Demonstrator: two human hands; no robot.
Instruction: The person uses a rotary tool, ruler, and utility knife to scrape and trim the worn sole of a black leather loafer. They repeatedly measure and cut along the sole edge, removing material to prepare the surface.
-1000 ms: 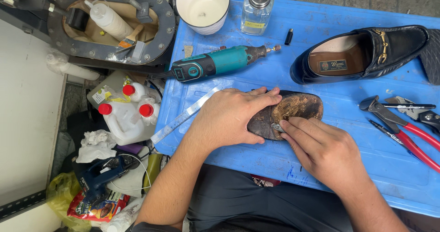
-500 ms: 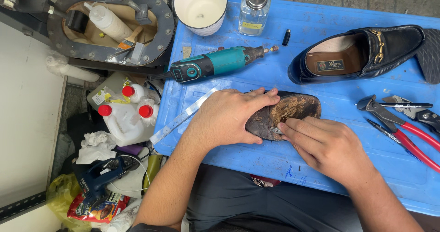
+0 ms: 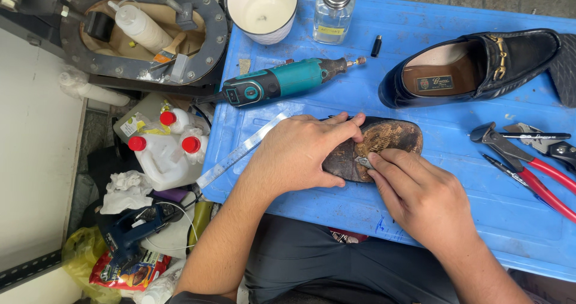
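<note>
- Two hands work one upturned shoe (image 3: 384,145) at the near middle of the blue table (image 3: 456,184): your left hand (image 3: 300,154) presses flat on it, fingers together; your right hand (image 3: 420,193) pinches a small blade (image 3: 363,162) against the sole.
- Judging by the patchy sole, scraping looks partly done, with rough residue left.
- Beyond lie red-handled pliers (image 3: 528,169), a rotary tool (image 3: 282,83), the other loafer (image 3: 474,67) and a cup (image 3: 262,7).

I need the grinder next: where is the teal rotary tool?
In the head view, the teal rotary tool lies on the blue table, just beyond the left hand, below the white cup.
</note>
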